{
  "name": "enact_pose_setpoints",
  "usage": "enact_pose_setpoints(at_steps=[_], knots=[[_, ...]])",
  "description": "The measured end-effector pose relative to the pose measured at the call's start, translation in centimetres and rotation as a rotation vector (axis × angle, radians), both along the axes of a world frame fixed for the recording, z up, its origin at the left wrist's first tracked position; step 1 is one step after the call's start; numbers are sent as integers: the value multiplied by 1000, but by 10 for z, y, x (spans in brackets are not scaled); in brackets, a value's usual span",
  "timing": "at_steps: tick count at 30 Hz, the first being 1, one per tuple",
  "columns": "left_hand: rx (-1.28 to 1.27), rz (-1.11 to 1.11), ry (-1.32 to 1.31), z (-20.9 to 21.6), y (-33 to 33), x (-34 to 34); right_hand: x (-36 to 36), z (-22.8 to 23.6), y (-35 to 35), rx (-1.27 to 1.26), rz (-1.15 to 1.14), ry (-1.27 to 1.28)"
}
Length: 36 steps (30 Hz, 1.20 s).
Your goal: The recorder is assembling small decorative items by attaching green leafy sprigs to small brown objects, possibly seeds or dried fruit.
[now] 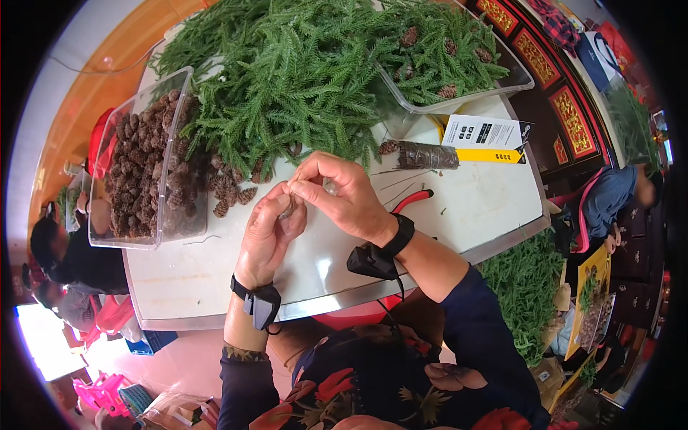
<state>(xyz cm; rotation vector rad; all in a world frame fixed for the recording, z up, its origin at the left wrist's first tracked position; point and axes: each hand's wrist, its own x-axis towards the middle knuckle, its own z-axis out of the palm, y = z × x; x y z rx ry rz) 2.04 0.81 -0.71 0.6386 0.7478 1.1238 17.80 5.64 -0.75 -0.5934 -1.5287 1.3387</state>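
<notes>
Over the white table, my two hands meet at the fingertips. My left hand (269, 233) is closed round a small brownish pine cone (288, 208), mostly hidden by the fingers. The thumb and forefinger of my right hand (344, 197) pinch at the top of it; what lies between these fingertips is too small to make out. Several loose pine cones (226, 190) lie just left of my hands. Beside my right wrist is a red-handled tool (413, 199), partly hidden. Thin dark wires (401, 183) lie scattered near it, below a wrapped bundle of dark wire (428, 156).
A clear bin of pine cones (143, 172) stands at the left edge. Green artificial pine sprigs (287, 79) pile up at the back. Another clear bin (459, 97) holds sprigs with cones. A yellow-and-white package card (487, 140) lies right. Other people (613, 197) sit at both sides.
</notes>
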Motion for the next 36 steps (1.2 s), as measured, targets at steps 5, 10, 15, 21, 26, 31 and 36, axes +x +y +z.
enact_pose_setpoints(at_steps=[5,10,15,21,26,31,36], knots=[[38,17,100,0,3,5,3,1,5,16,11,12],[116,23,53,-10,5,6,10,1,6,30,13,-26],[156,17,16,-13,4,11,12,-5,6,-48,10,-20],[114,43,252,-2,4,14,13,-8,8,-78,-13,-28],[106,32,375,-6,7,15,17,-9,9,-35,-53,-57],[129,110,220,-13,9,21,16,-15,9,-166,-28,-34],[128,85,141,-19,13,21,18,-18,9,-371,33,82]])
